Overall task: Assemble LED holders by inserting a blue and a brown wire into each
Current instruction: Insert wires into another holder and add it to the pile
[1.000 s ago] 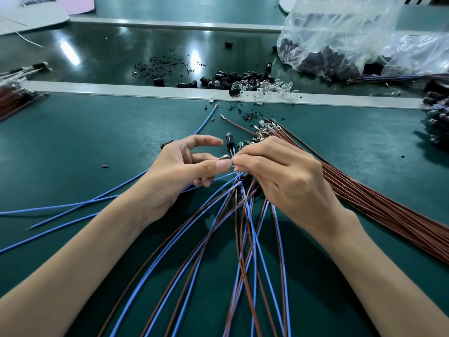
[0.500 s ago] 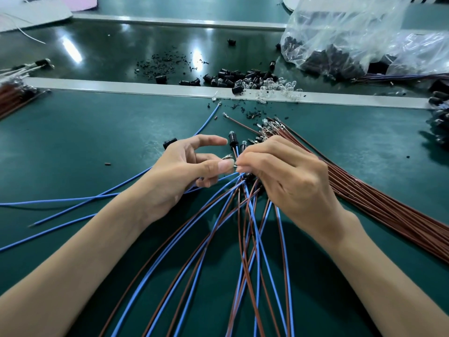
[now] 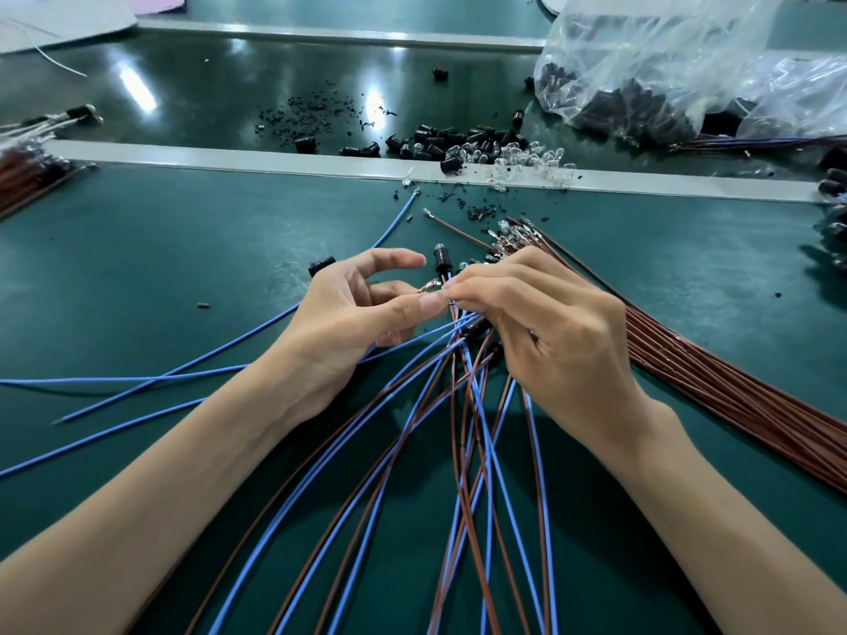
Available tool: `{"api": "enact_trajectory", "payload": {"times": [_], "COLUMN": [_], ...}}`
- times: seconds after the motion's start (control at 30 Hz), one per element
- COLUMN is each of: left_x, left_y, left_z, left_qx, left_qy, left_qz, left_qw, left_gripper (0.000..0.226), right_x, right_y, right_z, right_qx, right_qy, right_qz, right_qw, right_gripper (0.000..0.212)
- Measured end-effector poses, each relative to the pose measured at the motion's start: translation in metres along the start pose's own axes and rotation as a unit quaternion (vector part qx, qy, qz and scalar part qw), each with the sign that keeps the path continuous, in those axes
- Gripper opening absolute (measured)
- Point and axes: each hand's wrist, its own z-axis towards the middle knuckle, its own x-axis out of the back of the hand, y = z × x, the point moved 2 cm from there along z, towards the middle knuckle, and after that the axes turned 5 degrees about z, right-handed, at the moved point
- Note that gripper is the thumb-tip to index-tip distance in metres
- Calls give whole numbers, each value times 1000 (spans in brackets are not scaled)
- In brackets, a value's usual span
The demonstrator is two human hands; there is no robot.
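Head view, green tabletop point(image 3: 160, 249).

- LED holder point(image 3: 442, 261): black, sitting at frame center, just above where the two hands are meeting. Long axis is running nearly straight up the frame, the clear LED dome pointing toward the top edge and the wire end pointing down into the fingers.
- Right hand point(image 3: 550, 341): fingers curling tight, the grip closing at the holder's lower end. Blue and brown wires point(image 3: 458, 451) are fanning out from under the palm toward the bottom edge.
- Left hand point(image 3: 348, 323): thumb and a curled finger are pinching a small metal wire terminal point(image 3: 430, 286) right beside the holder's base. Index finger is sticking out above it, free. Which wire the terminal belongs to, cannot tell.
- Loose blue wires point(image 3: 137, 382) are lying left of center, running out to the left edge.
- A thick brown wire bundle point(image 3: 733, 396) is slanting from center to lower right, terminals facing up-left.
- One spare black holder point(image 3: 321, 265) is peeking out behind the left hand.
- Upper center: a pile of black holders point(image 3: 435, 142) and clear LEDs point(image 3: 527, 160) are lying along a pale strip.
- Upper right: a clear plastic bag point(image 3: 664, 61) is holding more black parts.
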Motion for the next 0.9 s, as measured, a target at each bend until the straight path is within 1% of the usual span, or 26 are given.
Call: {"api": "enact_trajectory", "payload": {"times": [0.07, 0.23, 0.4, 0.53, 0.67, 0.77, 0.9], "left_x": [0, -1, -4, -8, -10, -10, -10], "left_y": [0, 0, 3, 5, 5, 5, 5], "left_z": [0, -1, -6, -9, -10, -11, -10], "left_qx": [0, -10, -52, -81, -58, -31, 13], "left_qy": [5, 23, -1, 27, 39, 15, -9], "left_qz": [-1, -2, 38, 86, 74, 54, -1], "left_qw": [1000, 1000, 998, 993, 995, 998, 1000], "left_gripper": [39, 34, 11, 6, 7, 10, 9], "right_x": [0, 2, 4, 6, 4, 2, 1], "right_y": [-1, 0, 1, 2, 0, -1, -2], "right_z": [1, 2, 2, 1, 1, 1, 0], "right_qx": [-11, -80, -105, -112, -101, -94, -93], "right_qy": [8, 21, 23, 31, 48, 63, 76], "right_qz": [13, 69, 62, 69, 80, 81, 82], "right_qw": [1000, 994, 992, 991, 991, 990, 989], "right_gripper": [9, 11, 12, 12, 9, 10, 10]}}
